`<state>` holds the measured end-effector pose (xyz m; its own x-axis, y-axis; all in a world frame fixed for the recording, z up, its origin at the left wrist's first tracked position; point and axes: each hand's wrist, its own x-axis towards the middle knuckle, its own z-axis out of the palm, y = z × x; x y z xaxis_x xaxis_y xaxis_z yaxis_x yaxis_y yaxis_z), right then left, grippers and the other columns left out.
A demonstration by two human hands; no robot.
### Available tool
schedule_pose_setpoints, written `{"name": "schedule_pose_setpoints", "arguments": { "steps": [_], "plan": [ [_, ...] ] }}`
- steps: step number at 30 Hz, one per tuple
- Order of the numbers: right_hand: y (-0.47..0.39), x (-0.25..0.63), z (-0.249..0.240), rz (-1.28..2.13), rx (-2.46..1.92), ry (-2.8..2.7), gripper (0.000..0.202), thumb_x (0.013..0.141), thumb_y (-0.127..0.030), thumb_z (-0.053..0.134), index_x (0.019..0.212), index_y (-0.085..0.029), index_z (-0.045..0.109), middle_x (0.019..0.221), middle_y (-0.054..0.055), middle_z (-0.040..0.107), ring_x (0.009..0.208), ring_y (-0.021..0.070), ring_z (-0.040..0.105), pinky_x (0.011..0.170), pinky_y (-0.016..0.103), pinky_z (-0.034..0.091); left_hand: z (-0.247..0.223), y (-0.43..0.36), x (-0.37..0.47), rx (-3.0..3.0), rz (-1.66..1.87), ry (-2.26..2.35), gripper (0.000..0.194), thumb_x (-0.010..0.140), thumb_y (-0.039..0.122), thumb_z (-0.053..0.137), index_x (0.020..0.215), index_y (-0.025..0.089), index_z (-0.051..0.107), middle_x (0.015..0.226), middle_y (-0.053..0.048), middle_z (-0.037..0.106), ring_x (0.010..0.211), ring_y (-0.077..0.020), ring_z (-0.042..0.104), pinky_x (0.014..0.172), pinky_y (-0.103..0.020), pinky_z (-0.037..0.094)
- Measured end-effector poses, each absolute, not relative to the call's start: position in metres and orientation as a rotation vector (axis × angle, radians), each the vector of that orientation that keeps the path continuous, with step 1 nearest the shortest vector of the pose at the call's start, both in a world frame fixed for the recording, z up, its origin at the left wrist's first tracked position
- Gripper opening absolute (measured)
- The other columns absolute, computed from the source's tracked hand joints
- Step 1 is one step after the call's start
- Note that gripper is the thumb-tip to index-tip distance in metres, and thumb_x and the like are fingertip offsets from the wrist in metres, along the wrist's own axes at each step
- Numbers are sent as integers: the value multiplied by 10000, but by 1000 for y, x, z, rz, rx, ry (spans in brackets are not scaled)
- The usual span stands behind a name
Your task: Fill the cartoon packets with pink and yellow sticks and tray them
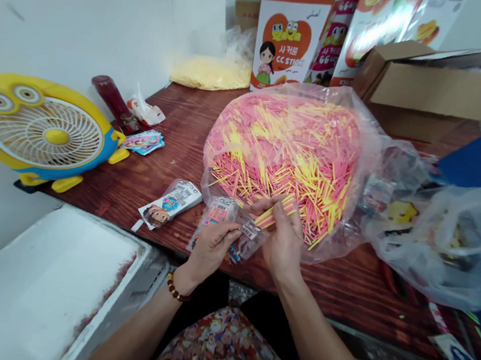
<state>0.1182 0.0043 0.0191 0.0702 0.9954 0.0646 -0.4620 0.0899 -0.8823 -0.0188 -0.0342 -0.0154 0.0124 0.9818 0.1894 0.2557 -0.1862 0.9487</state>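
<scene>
My right hand is closed around a small bundle of pink and yellow sticks. The lower ends of the sticks meet the mouth of a small clear printed packet, which my left hand pinches by its edge. Whether the sticks are inside the packet I cannot tell. Beside my left hand lies another packet with pink sticks in it. Further left rests a stack of printed packets. Just beyond my hands, a large clear bag spreads wide, full of loose pink and yellow sticks.
A yellow character-shaped fan stands at the left, near a dark red bottle. Printed cartons and an open cardboard box line the back. Crumpled plastic bags lie at the right. A white foam box sits lower left.
</scene>
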Motion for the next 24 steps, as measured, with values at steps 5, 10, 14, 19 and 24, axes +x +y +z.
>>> {"name": "schedule_pose_setpoints", "arguments": {
  "steps": [5, 10, 14, 19, 24],
  "plan": [
    [5, 128, 14, 1311, -911, -1106, 214, 937, -420, 540, 1008, -240, 632, 1000, 39, 757, 1050, 235, 686, 952, 408, 531, -7, -30, -16, 1363, 1200, 1235, 157, 867, 339, 659, 873, 200, 731, 816, -25, 696, 763, -172, 604, 733, -267, 461],
    [14, 140, 28, 1381, -857, -1347, 195, 914, -359, 603, 1059, -248, 673, 1145, 36, 739, 1099, 217, 667, 1011, 389, 494, 4, -21, -18, 1165, 1210, 1096, 209, 844, 375, 693, 832, 167, 699, 777, -3, 635, 725, -132, 552, 685, -231, 444],
    [19, 145, 42, 1309, -834, -1417, 333, 961, -382, 549, 1281, -294, 572, 1187, 29, 728, 1130, 203, 660, 1025, 405, 488, 4, -17, -21, 1086, 1289, 1067, 224, 869, 386, 677, 853, 164, 700, 782, 5, 627, 717, -114, 536, 686, -216, 440],
    [22, 155, 53, 1095, -887, -1905, 335, 986, -408, 512, 1273, -291, 636, 1319, 40, 666, 1237, 218, 601, 1088, 413, 431, 3, -13, -21, 992, 1407, 1016, 230, 842, 386, 716, 902, 165, 731, 820, -7, 675, 728, -120, 584, 712, -231, 477],
    [24, 164, 61, 1119, -889, -1886, 250, 934, -361, 597, 1148, -255, 674, 1119, 41, 728, 1029, 196, 681, 884, 328, 528, 6, -10, -27, 1011, 1495, 968, 213, 843, 368, 722, 941, 185, 769, 905, -32, 739, 834, -153, 648, 812, -270, 510]
  ]
}}
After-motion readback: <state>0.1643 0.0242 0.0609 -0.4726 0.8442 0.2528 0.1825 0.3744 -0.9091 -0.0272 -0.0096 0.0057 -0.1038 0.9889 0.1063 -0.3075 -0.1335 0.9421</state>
